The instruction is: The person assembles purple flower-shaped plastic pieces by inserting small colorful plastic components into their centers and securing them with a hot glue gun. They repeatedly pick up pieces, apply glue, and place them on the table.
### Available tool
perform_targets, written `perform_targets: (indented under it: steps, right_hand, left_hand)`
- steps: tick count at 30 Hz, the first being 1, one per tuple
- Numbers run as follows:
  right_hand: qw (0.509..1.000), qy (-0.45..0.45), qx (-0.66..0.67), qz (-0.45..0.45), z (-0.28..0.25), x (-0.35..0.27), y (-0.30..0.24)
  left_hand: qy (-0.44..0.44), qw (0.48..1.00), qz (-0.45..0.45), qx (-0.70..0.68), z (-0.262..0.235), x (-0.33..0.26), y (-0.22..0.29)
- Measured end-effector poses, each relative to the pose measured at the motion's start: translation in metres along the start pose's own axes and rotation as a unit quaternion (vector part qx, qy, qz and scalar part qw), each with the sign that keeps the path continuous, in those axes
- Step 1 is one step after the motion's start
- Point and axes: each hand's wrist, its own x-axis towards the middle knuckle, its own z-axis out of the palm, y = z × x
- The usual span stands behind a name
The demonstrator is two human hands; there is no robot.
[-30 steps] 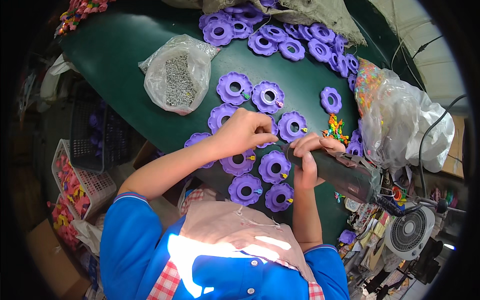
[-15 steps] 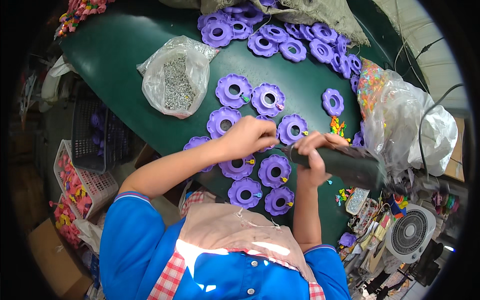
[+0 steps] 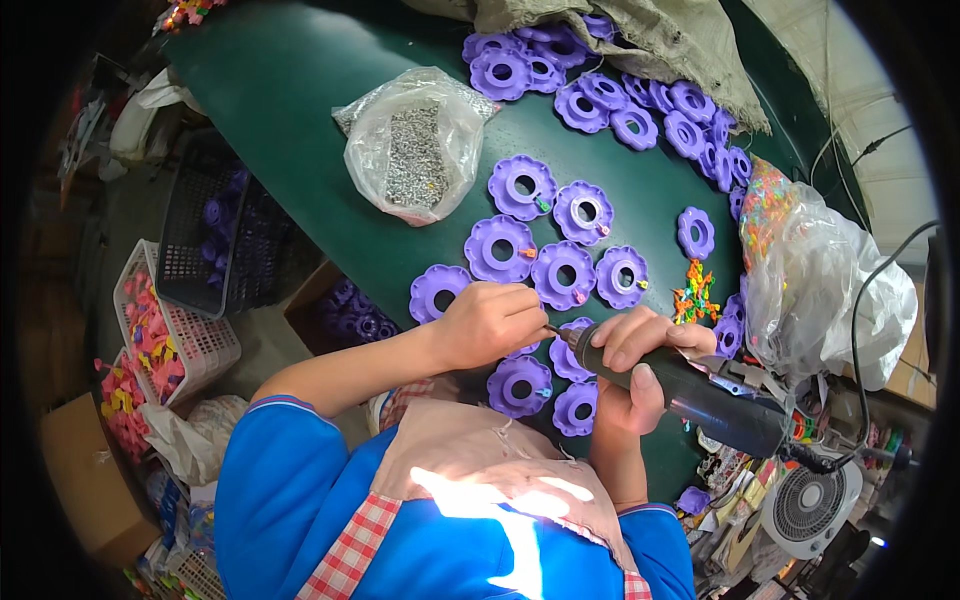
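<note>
My right hand (image 3: 636,338) is wrapped round a dark corded electric screwdriver (image 3: 725,408), its bit pointing left. At the bit tip, the fingers of my left hand (image 3: 492,326) are pinched together; whatever they hold is too small to make out. Beneath and around both hands lie scalloped purple plastic rings (image 3: 480,246), several with a small coloured piece at the hole's edge, such as a green piece (image 3: 542,204). My left hand partly covers one ring near the bit. A heap of small yellow, orange and green pieces (image 3: 694,296) sits beyond my right hand.
An open clear bag (image 3: 366,168) of small metal parts stands at the far left of the green table (image 3: 290,130). More purple rings (image 3: 500,72) spill from a woven sack (image 3: 690,50) at the back. Right: a plastic bag (image 3: 850,290) and a fan (image 3: 812,505). Crates (image 3: 205,345) stand left.
The view has shifted, so the table's things appear farther right. My left hand has come nearer me, uncovering a ring with a pink piece. The screwdriver, blurred before, now shows sharply with its bit at my left fingertips.
</note>
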Motion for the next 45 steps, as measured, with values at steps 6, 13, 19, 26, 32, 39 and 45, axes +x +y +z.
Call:
perform_targets:
  steps: [6,13,19,26,32,39,45]
  right_hand:
    - [0.999,-0.033,0.025,0.004,0.016,0.006,0.018]
    - [0.996,-0.076,0.044,0.01,0.033,-0.001,0.048]
    - [0.992,-0.107,0.061,0.025,0.043,-0.014,0.059]
    - [0.991,-0.097,0.075,0.044,0.045,-0.025,0.072]
    - [0.986,-0.138,0.062,0.072,0.05,-0.022,0.077]
    - [0.991,-0.044,0.095,0.081,0.035,-0.013,0.049]
    - [0.992,-0.011,0.103,0.074,0.021,-0.016,-0.005]
  left_hand:
    - [0.124,0.976,-0.145,0.106,-0.089,-0.002,-0.05]
    - [0.128,0.909,-0.245,0.312,-0.106,-0.021,-0.115]
    - [0.169,0.922,-0.213,0.275,-0.106,-0.017,-0.117]
    - [0.057,0.974,-0.221,-0.008,-0.101,-0.022,-0.038]
    - [-0.089,0.937,-0.295,-0.165,-0.072,-0.06,-0.017]
    - [-0.115,0.967,-0.217,-0.069,-0.059,-0.053,0.0]
    - [-0.071,0.969,-0.165,-0.173,-0.034,-0.045,0.023]
